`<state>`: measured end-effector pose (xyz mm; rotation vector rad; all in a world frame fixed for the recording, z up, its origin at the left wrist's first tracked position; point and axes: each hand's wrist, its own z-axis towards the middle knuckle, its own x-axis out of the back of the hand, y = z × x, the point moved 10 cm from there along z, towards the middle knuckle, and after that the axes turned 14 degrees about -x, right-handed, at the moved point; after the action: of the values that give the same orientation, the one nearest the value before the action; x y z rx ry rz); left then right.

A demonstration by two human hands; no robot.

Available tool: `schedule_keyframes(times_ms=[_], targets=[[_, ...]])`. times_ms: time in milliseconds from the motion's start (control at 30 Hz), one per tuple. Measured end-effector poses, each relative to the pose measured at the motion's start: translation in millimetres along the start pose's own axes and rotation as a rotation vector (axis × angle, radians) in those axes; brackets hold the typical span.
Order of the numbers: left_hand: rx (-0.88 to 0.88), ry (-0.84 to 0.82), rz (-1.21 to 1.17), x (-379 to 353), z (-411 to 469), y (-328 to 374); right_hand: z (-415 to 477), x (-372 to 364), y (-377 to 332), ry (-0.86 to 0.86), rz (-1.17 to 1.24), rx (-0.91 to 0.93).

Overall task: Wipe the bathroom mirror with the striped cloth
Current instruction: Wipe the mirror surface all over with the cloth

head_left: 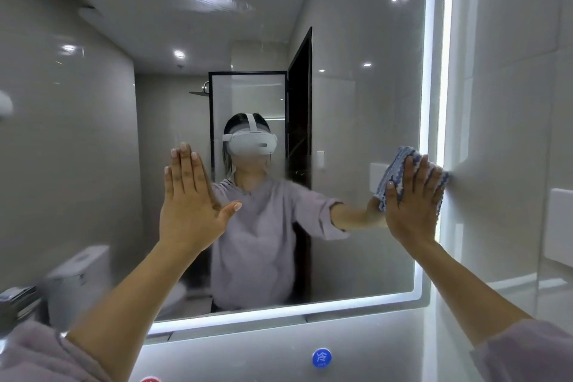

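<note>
Your right hand (409,198) lies flat, fingers straight, pressing the cloth (398,161) against the mirror (356,102) at its right edge, middle right of the frame. The spread palm likely gives the widest wiping contact. Your left hand (189,198), left of centre, is also flat and empty on the mirror, probably bracing your reach.

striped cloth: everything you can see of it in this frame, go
The striped cloth is blue and white in wavy bands, soft and nubby like microfibre, and looks folded into a pad. The right hand presses it flat against the mirror with straight, spread fingers, covering most of it. Only its top-left corner, strips between the fingers and the right edge show. It sits at the mirror's right side, reaching the lit border strip.
</note>
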<state>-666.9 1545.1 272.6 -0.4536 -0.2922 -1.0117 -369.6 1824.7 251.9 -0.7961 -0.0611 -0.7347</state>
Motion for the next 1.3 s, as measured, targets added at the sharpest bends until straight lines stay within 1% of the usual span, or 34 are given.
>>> schedule_keyframes(times_ms=[133, 233, 333, 433, 567, 667, 800, 900, 1067, 1300], targets=[[-0.005, 0.018, -0.002, 1, 0, 1, -20, -8, -34, 0.021, -0.055, 0.106], [-0.010, 0.024, -0.012, 1, 0, 1, -50, -14, -83, 0.024, -0.082, 0.281], [0.003, 0.009, -0.008, 1, -1, 2, -84, -24, -129, 0.011, -0.054, 0.436], [0.005, -0.023, 0.001, 1, -1, 2, -113, -35, -166, -0.036, -0.043, 0.559], [0.002, -0.048, -0.018, 3, -2, 4, -153, -41, -203, -0.030, -0.044, 0.749], [0.006, -0.057, -0.020, 3, -2, 3, -160, -39, -208, -0.022, -0.017, 0.779], [0.001, -0.046, -0.032, 2, -3, 2, -157, -35, -205, 0.023, -0.037, 0.857], [-0.009, -0.041, -0.020, 2, -3, 0, -150, -36, -199, 0.048, -0.042, 0.871], [-0.019, -0.040, 0.006, 0, -3, -1, -129, -34, -178, 0.081, -0.012, 0.805], [-0.028, 0.008, 0.029, 1, -2, 0, -68, -28, -111, 0.124, -0.097, 0.684]])
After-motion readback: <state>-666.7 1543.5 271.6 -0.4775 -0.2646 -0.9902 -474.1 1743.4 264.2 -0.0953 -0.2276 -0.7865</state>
